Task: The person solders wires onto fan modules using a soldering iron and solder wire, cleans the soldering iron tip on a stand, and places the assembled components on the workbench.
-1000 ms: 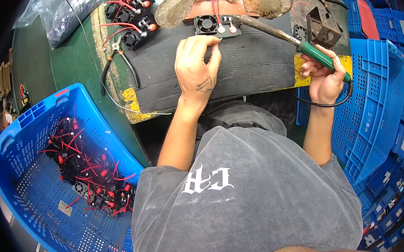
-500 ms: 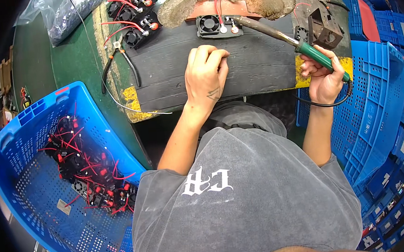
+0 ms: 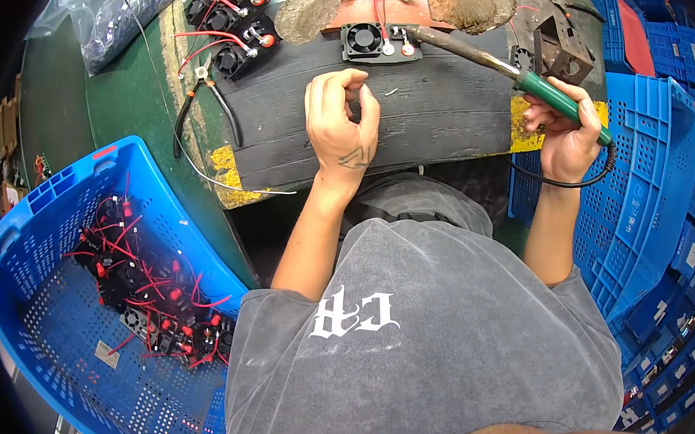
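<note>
My right hand (image 3: 564, 128) is closed round the green handle of a soldering iron (image 3: 556, 97). Its tip reaches the small board beside a black fan module (image 3: 365, 40), close to the solder spots with red wires (image 3: 380, 3). In front of that module my left hand (image 3: 339, 123) hovers over the dark mat (image 3: 452, 92), fingers loosely curled, thumb and forefinger a little apart, nothing visible between them. A tiny pale sliver (image 3: 391, 92) lies on the mat just right of the fingertips. Green-orange pliers (image 3: 203, 97) rest spread at the left.
Several finished-looking fan modules (image 3: 234, 57) sit at the far left. A blue crate (image 3: 125, 418) at left holds many wired modules. Behind the work stands a crusted round stand (image 3: 305, 14); at right are a metal bracket (image 3: 562, 53) and blue crates (image 3: 651, 190).
My left hand has drawn back to the left and its thumb has parted from the forefinger, uncovering the pale sliver. The iron stays at the board, its handle shifted slightly right.
</note>
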The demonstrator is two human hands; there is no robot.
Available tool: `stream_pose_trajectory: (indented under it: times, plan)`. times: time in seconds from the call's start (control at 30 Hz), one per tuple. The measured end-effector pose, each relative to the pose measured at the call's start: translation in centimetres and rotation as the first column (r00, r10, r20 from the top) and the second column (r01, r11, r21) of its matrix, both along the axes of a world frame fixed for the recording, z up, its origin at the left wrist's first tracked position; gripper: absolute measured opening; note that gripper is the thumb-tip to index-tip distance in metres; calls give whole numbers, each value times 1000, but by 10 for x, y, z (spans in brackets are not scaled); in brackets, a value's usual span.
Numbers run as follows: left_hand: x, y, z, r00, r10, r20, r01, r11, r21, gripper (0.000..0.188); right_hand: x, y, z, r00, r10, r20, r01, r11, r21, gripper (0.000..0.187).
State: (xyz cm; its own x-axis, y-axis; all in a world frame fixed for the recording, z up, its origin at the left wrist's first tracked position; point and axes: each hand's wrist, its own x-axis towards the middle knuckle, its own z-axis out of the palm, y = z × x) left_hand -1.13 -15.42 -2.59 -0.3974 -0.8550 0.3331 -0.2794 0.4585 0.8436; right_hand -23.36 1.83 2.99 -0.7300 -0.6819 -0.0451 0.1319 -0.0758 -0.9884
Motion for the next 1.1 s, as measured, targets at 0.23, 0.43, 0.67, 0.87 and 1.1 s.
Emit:
stream_pose_trajectory:
  times: [0.23, 0.43, 0.67, 0.87, 1.1]
  plan:
    - [-2, 0, 7, 986, 47, 159, -6, 969, -248, 54, 2, 6, -5, 1000, -11, 1, 11, 1000, -25, 54]
    - [-4, -2, 5, 980, -40, 193, 83, 973, -217, 67, 2, 11, -10, 999, -19, 38, 20, 1000, -24, 54]
    - [-5, -4, 1, 970, -36, 242, 92, 970, -227, 63, 0, 18, -17, 985, -25, 173, 37, 997, -71, 54]
    - [-4, -5, 3, 966, -28, 258, 92, 966, -241, 62, -6, 17, -22, 980, -24, 199, 34, 998, -46, 53]
    - [-5, -5, 2, 967, -36, 252, 98, 966, -238, 62, -9, 11, -26, 971, -27, 238, 42, 998, -56, 52]
